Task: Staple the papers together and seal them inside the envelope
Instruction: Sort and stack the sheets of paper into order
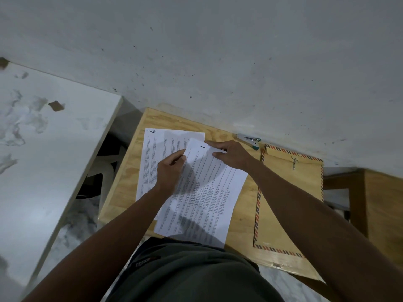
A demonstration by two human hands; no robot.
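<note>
Printed white papers [207,192] lie on a small wooden table [244,216], the top sheet angled over a lower sheet [150,158] that shows to the left. My left hand [169,168] pinches the top sheet's left edge near its upper corner. My right hand [233,154] rests fingers-down on the top sheet's far right corner. A brown envelope [301,188] with a red-and-blue striped border and a string clasp lies flat to the right of the papers. A teal and silver stapler [248,140] sits against the wall, just beyond my right hand.
A grey wall [218,62] runs directly behind the table. A white marbled tabletop [43,138] stands to the left, with a gap and dark objects between it and the table. Another wooden piece [379,205] stands at the right.
</note>
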